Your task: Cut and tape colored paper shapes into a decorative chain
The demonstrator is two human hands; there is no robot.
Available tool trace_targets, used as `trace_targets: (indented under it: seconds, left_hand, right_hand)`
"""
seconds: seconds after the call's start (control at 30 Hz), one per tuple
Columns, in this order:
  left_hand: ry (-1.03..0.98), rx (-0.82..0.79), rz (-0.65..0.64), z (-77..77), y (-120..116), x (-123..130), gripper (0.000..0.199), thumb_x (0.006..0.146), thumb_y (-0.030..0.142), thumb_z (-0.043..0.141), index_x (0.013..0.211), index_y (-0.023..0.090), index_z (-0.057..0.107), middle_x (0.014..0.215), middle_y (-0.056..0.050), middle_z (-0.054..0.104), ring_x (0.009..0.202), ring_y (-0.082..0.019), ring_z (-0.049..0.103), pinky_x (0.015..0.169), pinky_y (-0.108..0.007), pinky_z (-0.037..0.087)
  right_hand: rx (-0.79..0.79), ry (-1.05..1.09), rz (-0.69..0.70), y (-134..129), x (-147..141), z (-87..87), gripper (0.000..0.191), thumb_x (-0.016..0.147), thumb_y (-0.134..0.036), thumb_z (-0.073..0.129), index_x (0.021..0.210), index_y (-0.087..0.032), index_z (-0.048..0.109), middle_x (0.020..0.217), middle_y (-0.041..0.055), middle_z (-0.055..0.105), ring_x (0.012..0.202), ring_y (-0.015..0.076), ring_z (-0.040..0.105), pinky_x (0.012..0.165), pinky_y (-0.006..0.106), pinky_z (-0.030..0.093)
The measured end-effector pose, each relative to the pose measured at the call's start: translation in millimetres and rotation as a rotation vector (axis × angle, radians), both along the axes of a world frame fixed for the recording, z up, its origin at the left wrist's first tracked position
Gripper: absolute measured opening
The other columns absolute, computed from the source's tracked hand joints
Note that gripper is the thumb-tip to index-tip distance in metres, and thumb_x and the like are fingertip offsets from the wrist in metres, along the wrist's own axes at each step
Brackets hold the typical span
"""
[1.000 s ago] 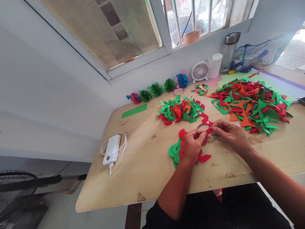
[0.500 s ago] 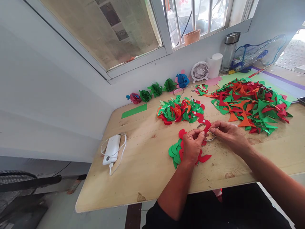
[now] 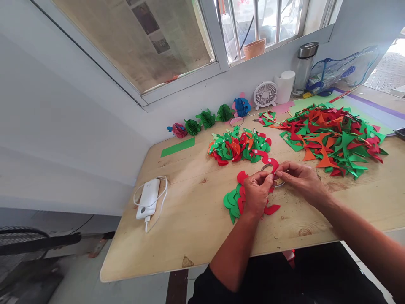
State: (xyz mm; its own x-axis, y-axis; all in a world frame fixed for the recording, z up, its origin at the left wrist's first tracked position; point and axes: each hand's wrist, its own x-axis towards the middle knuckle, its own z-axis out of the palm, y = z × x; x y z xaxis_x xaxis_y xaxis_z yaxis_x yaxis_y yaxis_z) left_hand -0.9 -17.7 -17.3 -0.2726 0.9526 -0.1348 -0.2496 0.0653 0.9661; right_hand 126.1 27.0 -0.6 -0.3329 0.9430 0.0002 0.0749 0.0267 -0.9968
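Note:
My left hand [image 3: 257,190] is closed in a pinch on a thin ring, which looks like a narrow tape roll [image 3: 279,184]. My right hand [image 3: 295,177] meets it from the right, thumb and forefinger pinched at what seems to be the tape; its loose end is hidden by the fingertips. Just beyond the fingers lies a curved red paper piece [image 3: 272,164] with a small white square on it. Under and beside my left hand are red paper cut-outs [image 3: 242,177] and overlapping green paper cut-outs [image 3: 232,202].
Behind my hands sits a heap of green, red and orange cut-outs [image 3: 237,145]. A larger pile of paper scraps [image 3: 335,137] spreads to the right. A white power bank [image 3: 148,198] with its cable lies left. Folded paper figures [image 3: 207,119], a small fan [image 3: 265,94] and a bottle [image 3: 305,69] line the wall.
My right hand has moved slightly left, bringing its fingertips against those of my left hand at the tape roll. My left hand has hardly moved.

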Motion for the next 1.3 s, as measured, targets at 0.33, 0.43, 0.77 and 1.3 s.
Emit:
trace_targets:
  seconds: [0.33,0.43,0.77,1.3]
  left_hand:
    - [-0.029,-0.005,0.021,0.4,0.2,2.5,0.022,0.069,0.033,0.069,0.079,0.014,0.072,0.061,-0.002,0.067,0.055,-0.011,0.061,0.055,-0.023,0.051]
    - [-0.040,-0.003,0.027,1.6,-0.1,3.3,0.019,0.069,0.031,0.068,0.078,0.014,0.072,0.061,-0.002,0.067,0.055,-0.010,0.061,0.055,-0.022,0.051]
    - [-0.063,-0.021,0.047,1.1,0.2,4.6,0.020,0.067,0.031,0.070,0.078,0.014,0.071,0.062,-0.002,0.067,0.056,-0.012,0.062,0.058,-0.024,0.051]
    - [-0.069,0.033,0.036,-4.4,0.4,5.8,0.014,0.070,0.026,0.067,0.077,0.016,0.072,0.066,-0.002,0.070,0.059,-0.011,0.063,0.062,-0.024,0.053]
  right_hand:
    - [-0.075,0.071,-0.004,-1.0,-1.3,0.5,0.034,0.064,-0.051,0.072,0.070,-0.018,0.064,0.068,0.0017,0.061,0.063,0.0138,0.054,0.057,0.026,0.044]
    - [-0.083,0.088,0.016,-1.2,-1.4,0.1,0.034,0.066,-0.050,0.071,0.071,-0.018,0.063,0.067,0.0016,0.061,0.063,0.0140,0.054,0.059,0.027,0.045]
    - [0.040,-0.060,0.008,-0.9,-0.1,-0.3,0.030,0.071,-0.049,0.065,0.071,-0.019,0.063,0.067,0.0021,0.061,0.064,0.0156,0.055,0.060,0.029,0.047]
    - [0.176,-0.148,-0.037,-1.8,-0.5,-6.2,0.017,0.077,-0.036,0.059,0.072,-0.020,0.062,0.072,0.0032,0.064,0.069,0.0170,0.058,0.064,0.031,0.046]
